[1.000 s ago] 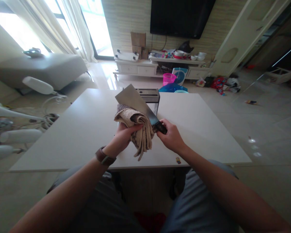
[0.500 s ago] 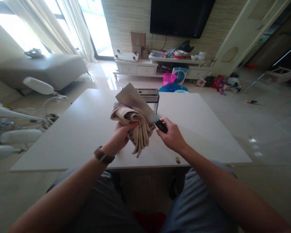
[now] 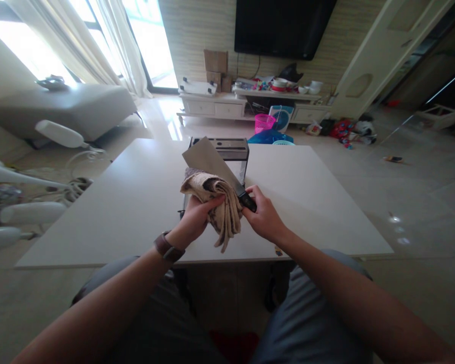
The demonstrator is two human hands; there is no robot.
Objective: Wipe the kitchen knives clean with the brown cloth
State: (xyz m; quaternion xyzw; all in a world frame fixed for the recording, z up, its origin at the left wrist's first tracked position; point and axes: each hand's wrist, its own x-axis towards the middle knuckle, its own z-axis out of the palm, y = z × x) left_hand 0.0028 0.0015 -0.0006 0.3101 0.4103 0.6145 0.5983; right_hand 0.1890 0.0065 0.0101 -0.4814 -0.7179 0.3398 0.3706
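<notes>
My right hand (image 3: 263, 212) grips the black handle of a cleaver (image 3: 211, 161), whose broad steel blade points up and to the left. In my left hand (image 3: 197, 217) is a folded beige and dark patterned cloth (image 3: 208, 188), the thumb pressed over its folds. The cloth lies against the lower part of the blade and hides that edge. Behind the blade, a knife block (image 3: 231, 146) with a slotted dark top stands on the white table (image 3: 307, 202); my hands and the cloth cover part of it.
A small sticker (image 3: 278, 251) is at the table's near edge. Beyond the table are a pink basket (image 3: 264, 123), a blue bag (image 3: 270, 137) and a low white cabinet (image 3: 212, 107). White lamp arms (image 3: 58, 133) stand at the left.
Both hands have come slightly lower and nearer to each other. The cloth has shifted right and down along the blade toward the handle, and more of the knife block shows.
</notes>
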